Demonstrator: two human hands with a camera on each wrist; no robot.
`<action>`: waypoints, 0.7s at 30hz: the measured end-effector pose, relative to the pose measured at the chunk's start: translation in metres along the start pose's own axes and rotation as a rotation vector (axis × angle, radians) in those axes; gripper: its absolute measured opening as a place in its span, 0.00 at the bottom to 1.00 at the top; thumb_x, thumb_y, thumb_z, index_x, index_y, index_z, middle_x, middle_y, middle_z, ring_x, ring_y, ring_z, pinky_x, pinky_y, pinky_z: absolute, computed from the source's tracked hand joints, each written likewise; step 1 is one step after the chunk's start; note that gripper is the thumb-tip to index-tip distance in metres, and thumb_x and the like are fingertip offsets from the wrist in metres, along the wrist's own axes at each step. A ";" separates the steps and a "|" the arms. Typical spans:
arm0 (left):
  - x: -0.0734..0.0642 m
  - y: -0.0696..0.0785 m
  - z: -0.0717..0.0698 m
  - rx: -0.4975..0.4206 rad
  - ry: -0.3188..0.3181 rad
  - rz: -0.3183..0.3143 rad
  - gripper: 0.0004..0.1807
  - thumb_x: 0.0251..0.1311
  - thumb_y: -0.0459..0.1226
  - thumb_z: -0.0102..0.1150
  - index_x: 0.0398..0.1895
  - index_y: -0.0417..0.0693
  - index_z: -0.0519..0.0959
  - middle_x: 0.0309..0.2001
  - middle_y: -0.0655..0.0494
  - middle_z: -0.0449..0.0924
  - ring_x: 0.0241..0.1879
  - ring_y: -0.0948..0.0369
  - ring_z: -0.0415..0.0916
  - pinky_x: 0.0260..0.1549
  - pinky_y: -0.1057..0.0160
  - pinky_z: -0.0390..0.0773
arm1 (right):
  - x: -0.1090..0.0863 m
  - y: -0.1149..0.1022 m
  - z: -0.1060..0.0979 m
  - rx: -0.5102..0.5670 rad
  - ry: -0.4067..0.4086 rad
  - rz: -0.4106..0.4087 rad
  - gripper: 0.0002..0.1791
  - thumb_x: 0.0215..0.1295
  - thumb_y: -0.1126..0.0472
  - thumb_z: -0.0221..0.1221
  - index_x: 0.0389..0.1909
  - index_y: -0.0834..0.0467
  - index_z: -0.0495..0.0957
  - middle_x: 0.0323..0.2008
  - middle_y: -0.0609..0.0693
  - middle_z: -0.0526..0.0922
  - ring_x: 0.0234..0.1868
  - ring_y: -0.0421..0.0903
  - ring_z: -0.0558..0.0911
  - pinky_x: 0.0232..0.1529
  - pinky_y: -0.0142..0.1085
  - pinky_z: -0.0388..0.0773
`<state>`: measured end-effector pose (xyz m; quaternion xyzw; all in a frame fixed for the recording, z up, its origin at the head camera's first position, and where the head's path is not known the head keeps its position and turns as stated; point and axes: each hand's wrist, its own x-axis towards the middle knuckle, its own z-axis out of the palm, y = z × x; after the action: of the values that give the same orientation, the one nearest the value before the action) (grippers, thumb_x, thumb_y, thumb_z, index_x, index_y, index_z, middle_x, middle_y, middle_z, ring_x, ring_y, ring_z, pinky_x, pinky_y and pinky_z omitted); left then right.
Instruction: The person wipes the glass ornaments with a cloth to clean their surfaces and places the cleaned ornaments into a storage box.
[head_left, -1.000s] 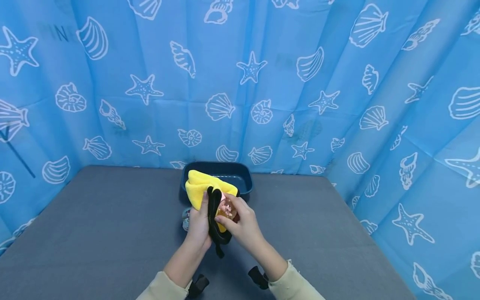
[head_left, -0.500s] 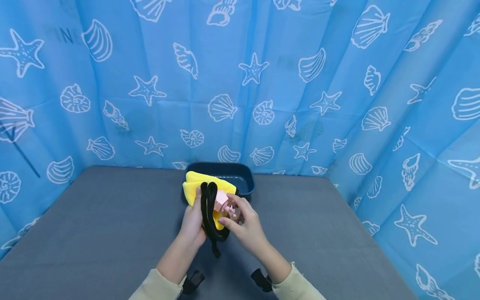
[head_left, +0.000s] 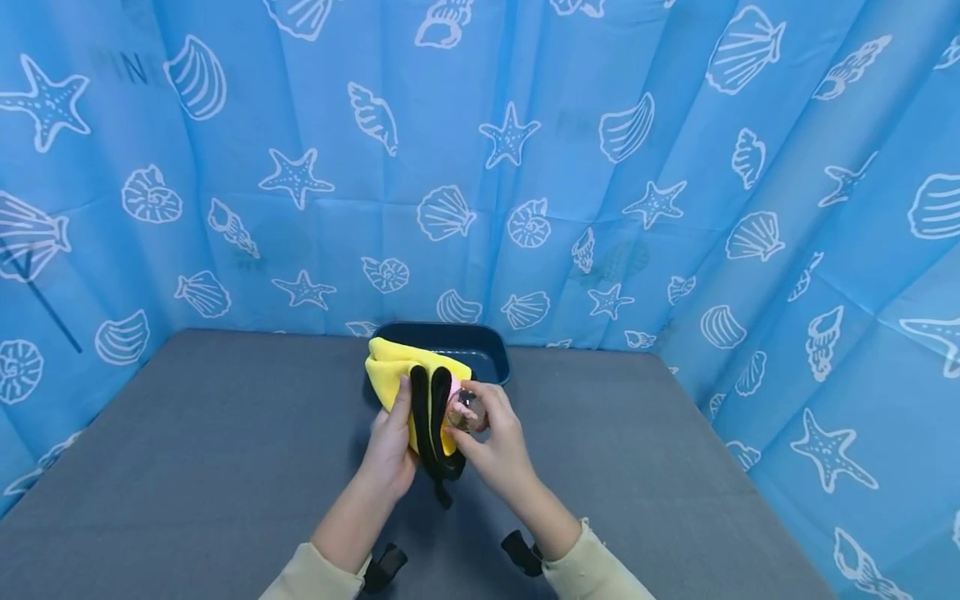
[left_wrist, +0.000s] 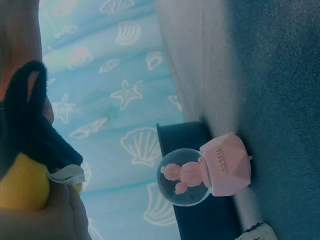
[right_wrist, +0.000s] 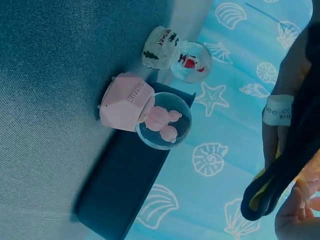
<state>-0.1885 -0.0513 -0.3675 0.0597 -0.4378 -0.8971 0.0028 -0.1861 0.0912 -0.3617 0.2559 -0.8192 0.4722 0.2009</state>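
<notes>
- A snow globe (head_left: 468, 412) was held above the bench (head_left: 225, 458), its base partly hidden by a yellow cloth (head_left: 397, 379)
- The right hand's (head_left: 497, 433) grip pinched the globe; the left hand's (head_left: 390, 450) held the folded cloth
- Work looked unfinished: cloth against globe, globe not yet set down
- A pink globe (right_wrist: 145, 111) and a Christmas globe (right_wrist: 175, 54) stood near the navy tray (head_left: 491, 358), whether done or waiting unclear

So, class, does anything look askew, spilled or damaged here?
Nothing stands out. On the table, the pink globe and white-based globe stand upright by the tray; no spill or crack shows. The left hand grips the cloth, the right hand another globe.
</notes>
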 end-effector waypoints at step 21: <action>0.002 -0.012 0.002 -0.022 -0.024 0.144 0.27 0.69 0.49 0.48 0.65 0.45 0.59 0.52 0.55 0.72 0.49 0.62 0.76 0.51 0.65 0.76 | -0.001 0.003 0.007 -0.052 -0.062 0.044 0.31 0.61 0.68 0.64 0.64 0.69 0.66 0.51 0.60 0.76 0.47 0.52 0.76 0.42 0.46 0.78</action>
<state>-0.1901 -0.0430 -0.3758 0.0171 -0.4310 -0.9000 0.0627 -0.1877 0.0868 -0.3673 0.2470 -0.8426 0.4469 0.1714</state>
